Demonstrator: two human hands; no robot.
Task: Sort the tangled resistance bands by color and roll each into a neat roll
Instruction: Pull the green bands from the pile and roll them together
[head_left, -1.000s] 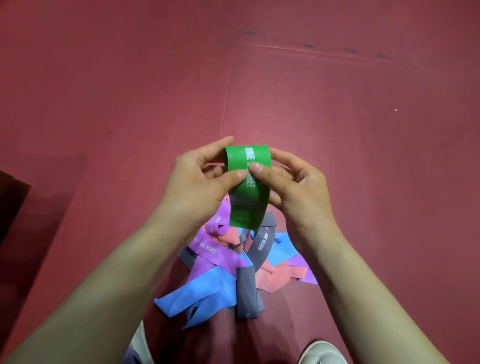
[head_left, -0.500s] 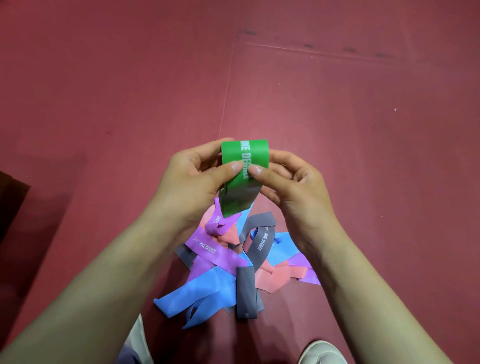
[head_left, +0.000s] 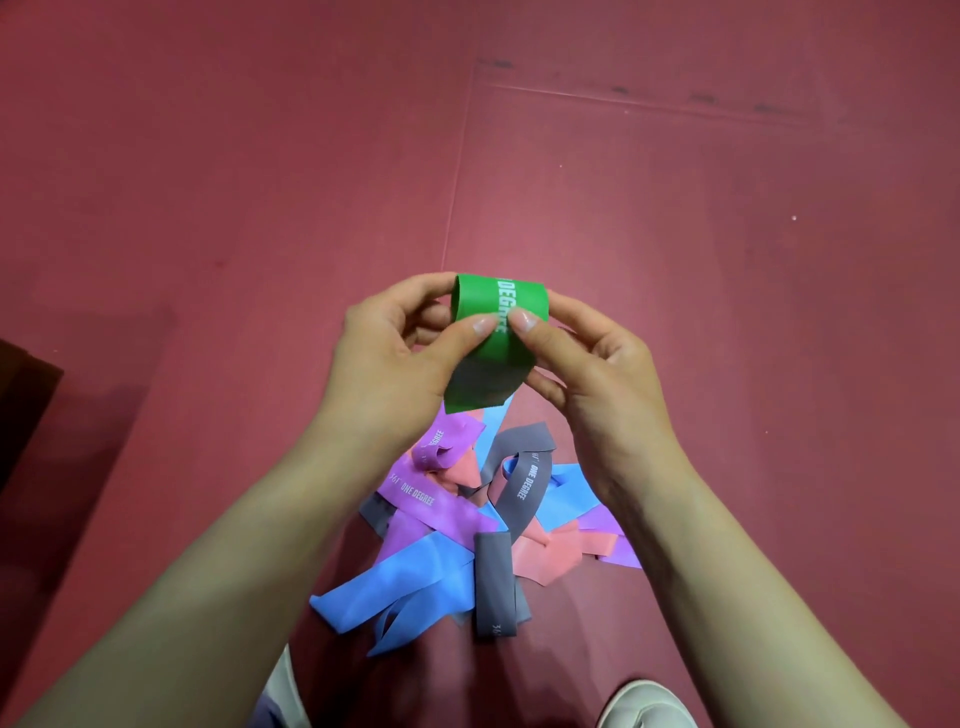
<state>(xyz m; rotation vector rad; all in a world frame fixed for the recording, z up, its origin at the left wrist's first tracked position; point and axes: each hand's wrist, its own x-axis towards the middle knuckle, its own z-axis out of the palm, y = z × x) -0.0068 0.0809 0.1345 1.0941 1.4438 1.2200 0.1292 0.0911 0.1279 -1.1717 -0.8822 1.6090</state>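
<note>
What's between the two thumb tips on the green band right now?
In the head view, only the green band itself: its white printed lettering runs down the narrow gap between the left hand thumb and the right hand thumb. Both thumbs press on the roll.

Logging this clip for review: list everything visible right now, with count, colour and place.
green band: one, green, held above the pile, partly rolled
purple bands: count unclear, purple, pile's left and right edge
blue bands: count unclear, blue, pile's front and middle
grey bands: count unclear, grey, pile's centre
pink bands: count unclear, salmon pink, within pile
floor mat: dark red, under everything
shoe: one, pale, bottom edge
left hand: grip on green band
right hand: grip on green band
</note>
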